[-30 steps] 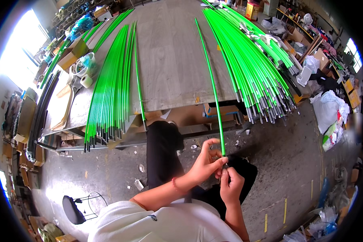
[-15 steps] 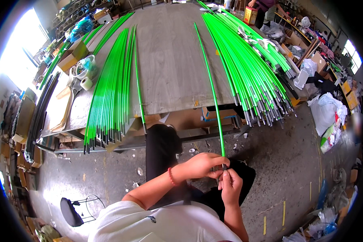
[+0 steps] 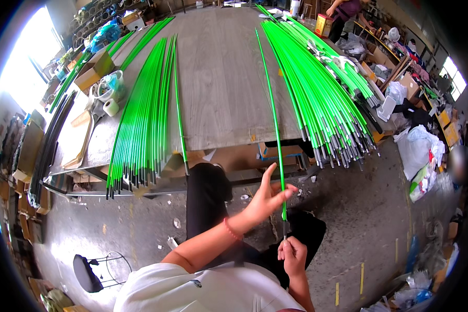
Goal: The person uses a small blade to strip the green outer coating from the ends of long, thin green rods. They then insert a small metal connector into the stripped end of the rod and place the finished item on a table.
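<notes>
A long thin green rod runs from the table toward me, its dark lower end hanging past the table's front edge. My right hand is closed, pinching the narrow tip of that dark end. Fingers spread, my left hand is open beside the green part just above the dark end; whether it touches the rod I cannot tell. To the right on the table lies a thick bundle of green rods with grey ends. Another spread of green rods with black ends lies to the left.
One separate green rod lies left of the table's middle. At the left are a cardboard box, a tape roll and dark rods. A black stool stands on the floor. Another person is at the far right.
My left hand has let go of the rod's end, opened and moved up along it. The rod has come slightly toward me, and my right hand is a little lower.
</notes>
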Motion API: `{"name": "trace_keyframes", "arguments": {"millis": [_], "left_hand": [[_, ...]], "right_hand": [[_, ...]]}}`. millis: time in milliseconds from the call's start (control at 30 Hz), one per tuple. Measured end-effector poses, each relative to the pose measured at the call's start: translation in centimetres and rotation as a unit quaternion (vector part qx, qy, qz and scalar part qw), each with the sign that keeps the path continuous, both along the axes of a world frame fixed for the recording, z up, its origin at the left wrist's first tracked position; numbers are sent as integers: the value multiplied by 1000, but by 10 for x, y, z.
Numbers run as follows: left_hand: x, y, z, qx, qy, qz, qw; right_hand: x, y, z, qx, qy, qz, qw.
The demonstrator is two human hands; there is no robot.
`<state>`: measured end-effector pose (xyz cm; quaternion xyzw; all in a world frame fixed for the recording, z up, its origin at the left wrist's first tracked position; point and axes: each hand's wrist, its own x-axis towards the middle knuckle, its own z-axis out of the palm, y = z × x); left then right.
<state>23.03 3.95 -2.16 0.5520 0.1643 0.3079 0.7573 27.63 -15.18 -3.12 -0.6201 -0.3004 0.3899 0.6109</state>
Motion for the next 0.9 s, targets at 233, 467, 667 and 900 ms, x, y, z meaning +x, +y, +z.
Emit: {"name": "trace_keyframes", "arguments": {"millis": [233, 467, 667, 900], "left_hand": [[23, -22, 17, -150, 15, -92, 984], [22, -66, -12, -195, 22, -90, 977], [18, -69, -10, -205, 13, -120, 971], [9, -1, 29, -152, -28, -1, 988]], "right_hand": [[2, -30, 7, -13, 88, -143, 986], [9, -61, 0, -60, 184, -216, 957], [24, -68, -6, -29, 211, -264, 941], [98, -180, -81, 7, 227, -341, 912]]}}
